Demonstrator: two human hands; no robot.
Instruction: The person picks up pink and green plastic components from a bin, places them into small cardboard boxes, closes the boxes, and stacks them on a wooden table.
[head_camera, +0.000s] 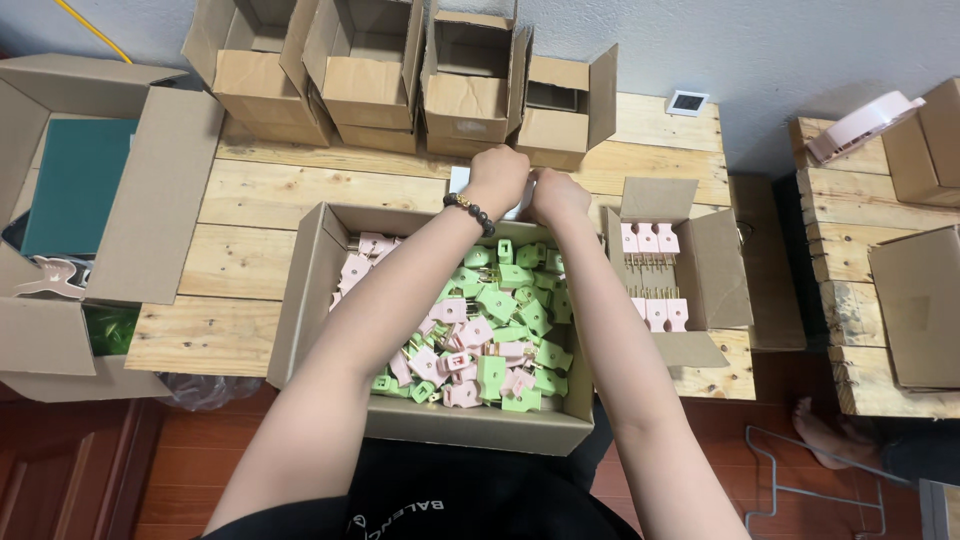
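My left hand and my right hand are stretched out together over the far rim of a big cardboard box on the wooden table. Both close around a small white object that they mostly hide. A dark bead bracelet circles my left wrist. The big box is full of loose pink and green plugs with metal pins. To its right lies a small open carton with pink plugs set in neat rows.
Several empty open cartons line the table's back edge. A large carton with a dark green item stands left. Right: more cartons, a pink fan, a small white device, and another person's bare foot on the floor.
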